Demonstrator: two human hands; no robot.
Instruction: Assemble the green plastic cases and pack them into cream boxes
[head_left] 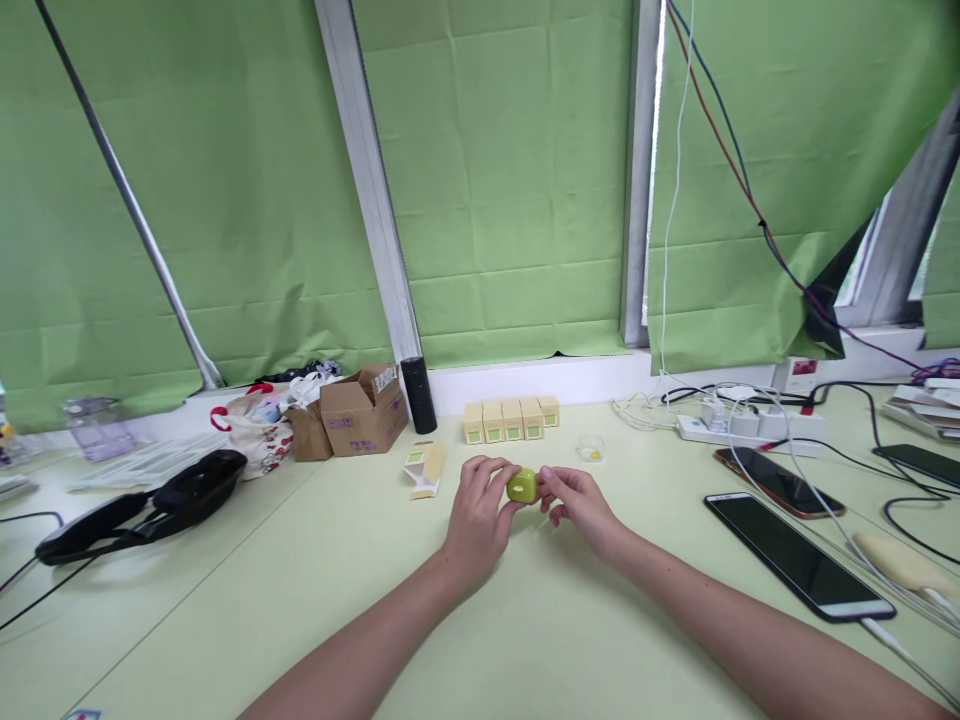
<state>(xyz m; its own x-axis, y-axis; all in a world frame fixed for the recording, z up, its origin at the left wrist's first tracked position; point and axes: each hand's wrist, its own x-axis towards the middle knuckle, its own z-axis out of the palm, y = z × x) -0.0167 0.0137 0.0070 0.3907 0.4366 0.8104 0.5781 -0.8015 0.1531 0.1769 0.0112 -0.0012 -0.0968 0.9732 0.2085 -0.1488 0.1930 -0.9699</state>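
A small, rounded, glossy green case [523,487] is up in front of me, a little above the table. My left hand [480,510] grips it from the left, its fingers on top and thumb below. From the right, my right hand [577,505] meets the case's edge with thumb and forefinger pinched, the other fingers curled. Beyond my left hand lies an opened cream carton [425,470] with its flaps out. A clear round dish [590,448] with something small and yellow in it sits behind my right hand.
Several small cream boxes [512,420] stand in a row at the back. Left are a cardboard box [365,412], a black cylinder [418,395] and a black strapped pouch [199,485]. Phones [799,555], cables and a white power strip [750,432] occupy the right side.
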